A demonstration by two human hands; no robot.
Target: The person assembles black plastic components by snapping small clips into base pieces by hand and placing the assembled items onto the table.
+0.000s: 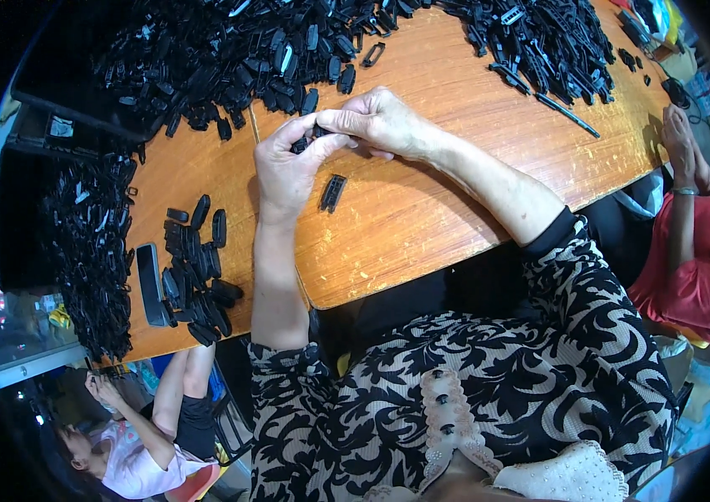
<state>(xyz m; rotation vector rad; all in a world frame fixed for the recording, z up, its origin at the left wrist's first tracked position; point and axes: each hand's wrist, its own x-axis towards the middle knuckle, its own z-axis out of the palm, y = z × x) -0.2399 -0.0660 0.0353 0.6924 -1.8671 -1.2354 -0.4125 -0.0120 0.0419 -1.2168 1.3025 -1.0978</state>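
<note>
My left hand (288, 171) and my right hand (384, 125) meet over the wooden table, both closed on a small black plastic part (300, 145). Fingers cover most of it, so its full shape is hidden. Below my hands, a single black plastic frame piece (333, 193) with open slots lies on the tabletop. Just beyond my fingertips is the near edge of a large heap of black plastic pieces (288, 63), many of them oblong.
Long thin black parts (547, 54) are heaped at the far right; one strip sticks out. At left lie another black heap (91, 243), a phone-like dark slab (151, 284) and a small cluster of black pieces (196, 251). Co-workers sit right (689, 259) and lower left (137, 443).
</note>
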